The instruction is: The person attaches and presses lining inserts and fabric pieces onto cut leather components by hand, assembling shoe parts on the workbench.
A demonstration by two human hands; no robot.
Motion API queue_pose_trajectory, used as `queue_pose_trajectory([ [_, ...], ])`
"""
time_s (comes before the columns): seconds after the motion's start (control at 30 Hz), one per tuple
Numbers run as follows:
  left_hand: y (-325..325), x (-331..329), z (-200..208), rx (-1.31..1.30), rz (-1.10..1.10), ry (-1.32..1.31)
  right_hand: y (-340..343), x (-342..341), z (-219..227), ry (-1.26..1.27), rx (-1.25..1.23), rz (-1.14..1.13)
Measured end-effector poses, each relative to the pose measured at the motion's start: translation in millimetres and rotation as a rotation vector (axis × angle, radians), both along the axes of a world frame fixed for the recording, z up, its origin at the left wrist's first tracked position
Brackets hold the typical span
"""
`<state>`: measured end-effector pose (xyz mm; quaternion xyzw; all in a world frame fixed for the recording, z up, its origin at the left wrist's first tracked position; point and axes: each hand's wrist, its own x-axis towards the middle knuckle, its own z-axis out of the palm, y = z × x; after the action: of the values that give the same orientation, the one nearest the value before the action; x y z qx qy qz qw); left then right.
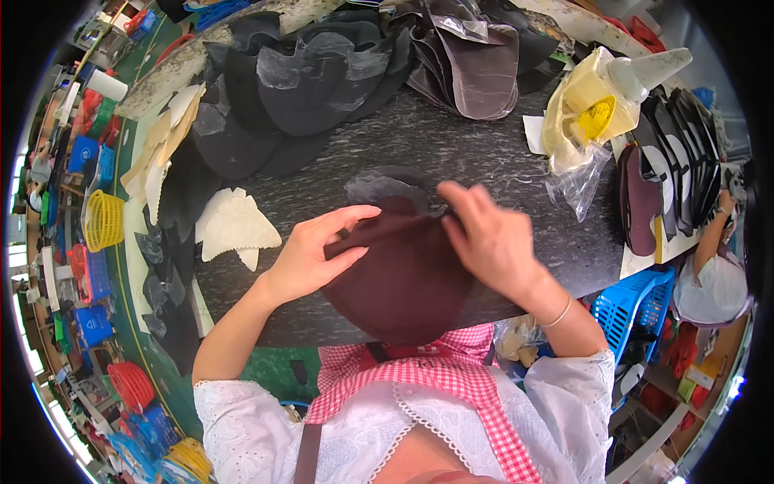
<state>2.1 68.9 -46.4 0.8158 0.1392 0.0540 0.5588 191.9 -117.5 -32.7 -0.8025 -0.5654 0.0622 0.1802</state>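
Note:
A dark maroon shoe-upper piece [399, 278] lies at the near edge of the black table, its near part reaching over the edge toward my apron. My left hand [310, 250] pinches a raised fold at its far left side between thumb and fingers. At the far right edge of the piece, my right hand [496, 242] has its thumb and bent fingers on the material; its fingertips are slightly blurred. Just beyond, partly covered by the maroon piece, lies a dark grey piece [387, 185] with a whitish, film-like coating.
Dark upper pieces [318, 81] are piled at the far left, brown ones [480, 68] at far centre. Cream toothed-edge pieces [235, 222] lie left. A yellowish glue bottle [584, 113] stands far right, near black curved pieces [681, 161]. A blue basket [633, 302] and another person [709, 282] are right.

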Motion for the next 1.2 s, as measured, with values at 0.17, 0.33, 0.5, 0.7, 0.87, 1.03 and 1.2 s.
queue_pose_trajectory([
  [0.17, -25.7, -12.8, 1.7, 0.902, -0.195, -0.213, 29.5, 6.1, 16.5, 0.4, 0.301, 0.463],
  [0.33, -24.0, -27.8, 2.2, 1.151, -0.266, -0.482, 43.9, 6.6, -1.8, 0.202, 0.091, 0.607],
  [0.5, -11.0, -24.5, -4.3, 0.117, 0.282, -0.08, 41.4, 4.9, -16.2, 0.164, 0.197, 0.534],
  [0.7, -9.3, -21.2, -3.9, 0.022, 0.299, -0.034, 51.5, 15.5, -7.7, 0.025, 0.424, 0.165],
  [0.87, -7.6, -22.0, -5.9, 0.12, 0.28, -0.079, 41.2, -36.5, -20.9, 0.17, 0.291, 0.648],
  [1.03, 14.0, -26.0, 8.3, -0.05, 0.301, 0.097, 41.0, -38.3, -24.8, 0.088, 0.186, 0.607],
  [1.2, 25.8, -23.3, 4.3, 0.506, 0.208, 0.063, 40.0, -36.4, -21.0, 0.046, 0.162, 0.651],
])
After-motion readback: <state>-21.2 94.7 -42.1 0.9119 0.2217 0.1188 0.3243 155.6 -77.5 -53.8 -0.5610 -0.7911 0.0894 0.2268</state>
